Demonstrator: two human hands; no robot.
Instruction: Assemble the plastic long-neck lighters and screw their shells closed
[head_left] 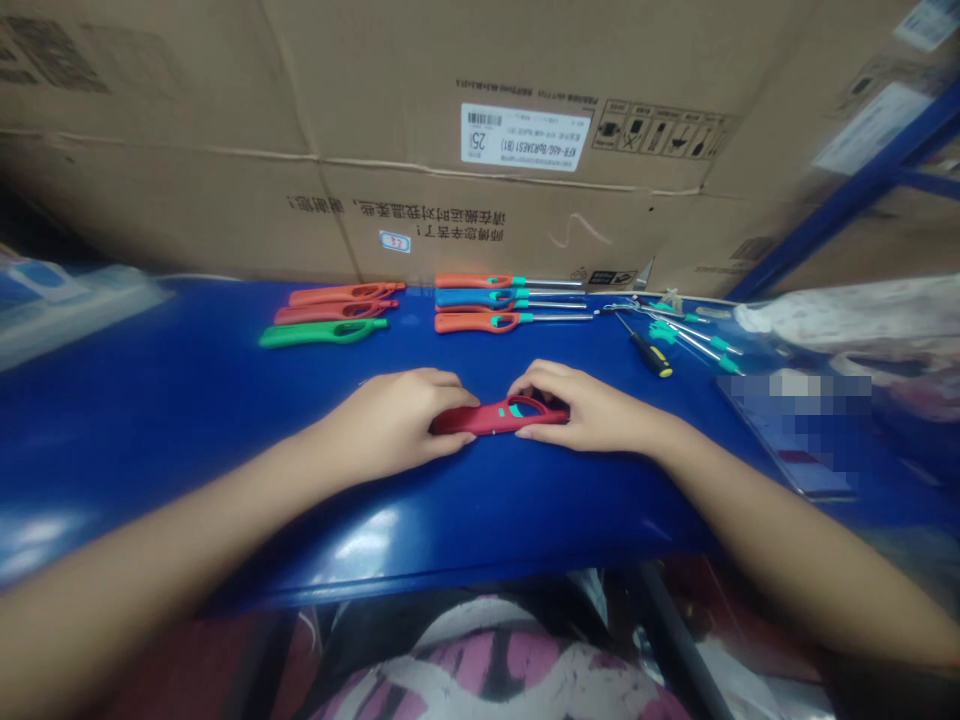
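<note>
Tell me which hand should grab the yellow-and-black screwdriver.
Right, probably. Both hold the red lighter body, but the right hand lies close to the screwdriver, while the left hand would have to cross over.

A glossy blue desk [187,420] fills the middle of the frame, with soft white glare from overhead light along its lower front edge. Behind it, large brown cardboard cartons [225,120] form the whole back wall, bearing a white printed barcode label [523,136] at upper centre. A blue metal shelf beam [847,195] slants across the upper right corner.
</note>
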